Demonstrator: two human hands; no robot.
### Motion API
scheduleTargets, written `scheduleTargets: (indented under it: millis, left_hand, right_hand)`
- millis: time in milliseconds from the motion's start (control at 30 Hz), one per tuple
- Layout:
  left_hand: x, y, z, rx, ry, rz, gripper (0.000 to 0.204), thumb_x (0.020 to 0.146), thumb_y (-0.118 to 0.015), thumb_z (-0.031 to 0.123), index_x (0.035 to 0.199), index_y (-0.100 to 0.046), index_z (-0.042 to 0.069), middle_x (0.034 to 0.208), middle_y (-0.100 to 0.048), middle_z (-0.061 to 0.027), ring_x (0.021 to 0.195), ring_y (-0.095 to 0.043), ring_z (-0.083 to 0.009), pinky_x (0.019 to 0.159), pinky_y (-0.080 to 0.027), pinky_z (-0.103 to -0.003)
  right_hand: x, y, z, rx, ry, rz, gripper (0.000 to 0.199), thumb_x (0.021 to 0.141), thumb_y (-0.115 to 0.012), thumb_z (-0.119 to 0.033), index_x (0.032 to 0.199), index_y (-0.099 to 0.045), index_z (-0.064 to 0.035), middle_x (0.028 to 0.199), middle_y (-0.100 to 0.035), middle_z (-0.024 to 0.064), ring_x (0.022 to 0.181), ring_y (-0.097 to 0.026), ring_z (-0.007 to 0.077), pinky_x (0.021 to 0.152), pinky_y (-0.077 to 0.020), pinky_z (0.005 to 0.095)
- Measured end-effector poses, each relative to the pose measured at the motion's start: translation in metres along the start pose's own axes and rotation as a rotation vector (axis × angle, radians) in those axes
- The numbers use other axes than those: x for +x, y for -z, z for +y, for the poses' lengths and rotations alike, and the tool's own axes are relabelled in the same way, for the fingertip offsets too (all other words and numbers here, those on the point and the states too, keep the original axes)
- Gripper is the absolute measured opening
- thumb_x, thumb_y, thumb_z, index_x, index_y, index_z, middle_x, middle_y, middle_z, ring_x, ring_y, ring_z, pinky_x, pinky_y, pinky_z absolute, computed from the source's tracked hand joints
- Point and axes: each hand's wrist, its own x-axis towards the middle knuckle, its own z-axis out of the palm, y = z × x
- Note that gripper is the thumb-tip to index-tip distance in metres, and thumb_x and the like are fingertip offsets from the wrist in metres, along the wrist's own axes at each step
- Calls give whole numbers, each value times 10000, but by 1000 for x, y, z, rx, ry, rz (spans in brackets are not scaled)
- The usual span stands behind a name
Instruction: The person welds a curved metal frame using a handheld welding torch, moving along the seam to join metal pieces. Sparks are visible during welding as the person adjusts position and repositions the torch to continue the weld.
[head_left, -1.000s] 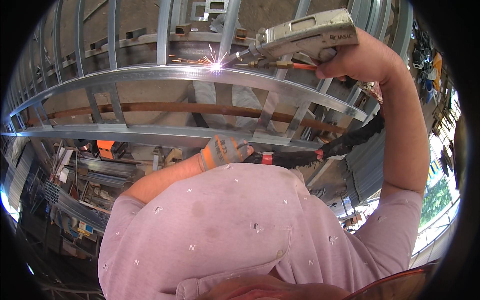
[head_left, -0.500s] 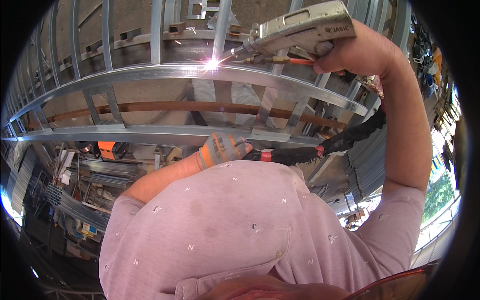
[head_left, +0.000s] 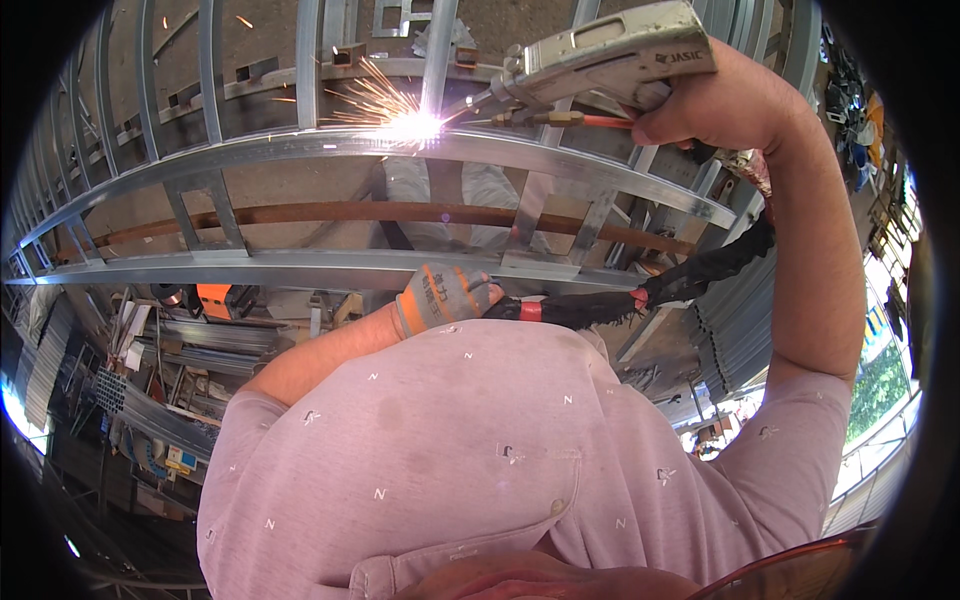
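Note:
My bare right hand (head_left: 715,105) is wrapped round the grip of a pale, scuffed welding torch (head_left: 600,58). The torch's tip points left at a bright arc (head_left: 415,127), where an upright square tube (head_left: 438,65) meets the long metal rail (head_left: 300,146) of a frame. Sparks fan up and left from it. In a grey and orange glove with bare fingertips, my left hand (head_left: 447,297) is closed round a thick black cable (head_left: 590,311) bound with red tape, close to the frame's near rail (head_left: 350,263). The cable runs right and up toward the torch.
Several upright bars (head_left: 210,75) rise from the rail on the left. A rusty bar (head_left: 330,212) passes beneath the frame. An orange and black machine (head_left: 225,299) stands at lower left, near stacked metal lengths. Corrugated sheets (head_left: 735,310) lie at the right.
The arc has grown brighter and wider, and more sparks fly up and to the left. The torch has shifted very slightly; my left hand stays on the cable.

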Motion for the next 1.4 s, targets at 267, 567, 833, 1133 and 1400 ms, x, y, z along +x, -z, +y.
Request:
scheduleTargets:
  millis: [267, 567, 833, 1133, 1400]
  left_hand:
    - [4, 6, 1, -5, 3, -34, 369, 865, -750, 330, 1190, -746, 156, 929, -722, -85, 689, -696, -281, 606, -565, -423]
    - [0, -1, -2, -4, -8, 2, 358, 873, -737, 335, 1178, -737, 148, 908, -700, -71, 681, -689, -285, 584, -544, -417]
    - [-1, -7, 0, 43, 20, -26, 449, 887, -667, 414, 1262, -706, 170, 1148, -747, -94, 891, -736, -268, 679, -566, -421]
    - [32, -36, 15, -80, 16, -75, 520, 912, -634, 493, 1322, -672, 177, 1153, -715, -33, 934, -710, -258, 710, -535, -433]
    - [48, -72, 26, 82, -50, 61, 448, 926, -614, 511, 1267, -662, 224, 1174, -678, 40, 950, -673, -208, 701, -463, -414]
  right_hand:
    - [1, 0, 9, 11, 45, 18, 555, 682, -893, -27, 1223, -770, -12, 969, -780, 95, 798, -705, 190, 728, -591, 353]
    - [-2, 0, 4, 18, 64, -1, 514, 690, -873, -10, 1194, -769, -6, 914, -761, 76, 744, -681, 175, 694, -571, 346]
    - [-4, 6, 8, -3, 58, -50, 439, 720, -865, -37, 1149, -777, -8, 866, -739, 51, 710, -655, 153, 658, -551, 332]
    - [-13, 0, 28, -16, 168, 80, 466, 743, -868, -50, 1197, -765, -18, 972, -772, 65, 772, -683, 160, 705, -574, 320]
    - [-44, 24, 67, 52, 2, 30, 403, 752, -879, -46, 1137, -767, -5, 851, -725, 37, 669, -622, 123, 587, -511, 310]
